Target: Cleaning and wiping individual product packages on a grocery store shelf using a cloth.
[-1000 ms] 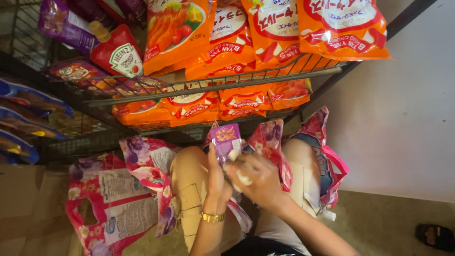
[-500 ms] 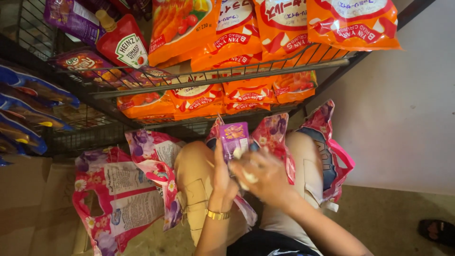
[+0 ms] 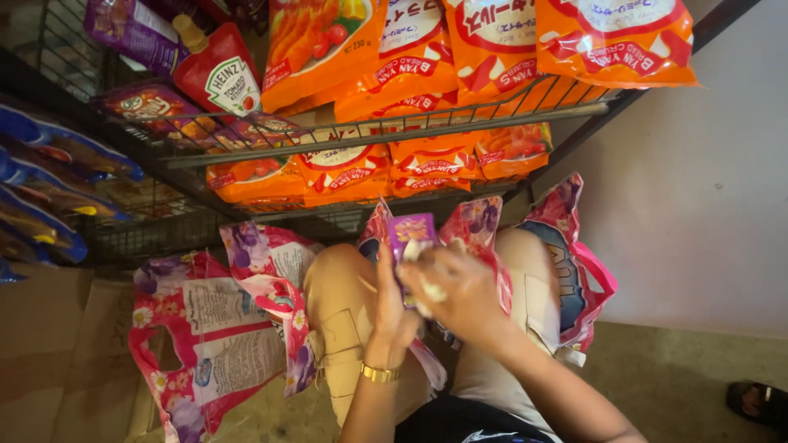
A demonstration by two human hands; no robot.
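Since a second ago your view has tipped down and closer, while the small purple packet (image 3: pixel 412 232) has stayed between your hands at centre frame, above your knees. Your left hand (image 3: pixel 392 308) curls its fingers shut around the packet's lower part; your right hand (image 3: pixel 460 291) closes loosely over its side. The packet stands upright, long axis vertical, top toward the wire shelf (image 3: pixel 394 131) of orange bags (image 3: pixel 345 168). A flowered bag (image 3: pixel 217 328) lies lower left.
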